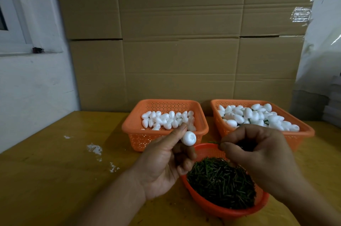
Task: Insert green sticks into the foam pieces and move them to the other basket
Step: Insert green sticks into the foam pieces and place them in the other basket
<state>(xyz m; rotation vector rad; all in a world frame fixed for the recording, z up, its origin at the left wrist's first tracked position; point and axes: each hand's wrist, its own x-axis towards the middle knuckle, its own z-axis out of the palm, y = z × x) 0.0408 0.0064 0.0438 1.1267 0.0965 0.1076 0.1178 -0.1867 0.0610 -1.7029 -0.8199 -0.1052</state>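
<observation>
— Where the left hand (162,163) rises at 9 o'clock of the round red basket (208,205): thumb and fingertips pinching one white foam piece (188,138), held up over the near rim of the left orange basket (129,127).

— And at 3 o'clock of that foam piece?

— Right hand (262,153), fingers curled, thumb and forefinger nipping a thin green stick (215,142); tip pointing toward 9 o'clock, at the foam piece, not yet touching it.

— Loose sticks?

— Heaped dark green in the round red basket, at 6 o'clock of both hands, on the yellow table (55,170).

— Farther off, at 12 o'clock?

— Two orange baskets side by side. Left one holding plain foam pieces (166,119). Right orange basket (306,131) piled higher with foam pieces (258,116), bits of green showing between them.

— Elsewhere?

— White crumbs (94,148) on the table at 9 o'clock; brown cardboard boxes (184,41) stacked behind the baskets.
</observation>
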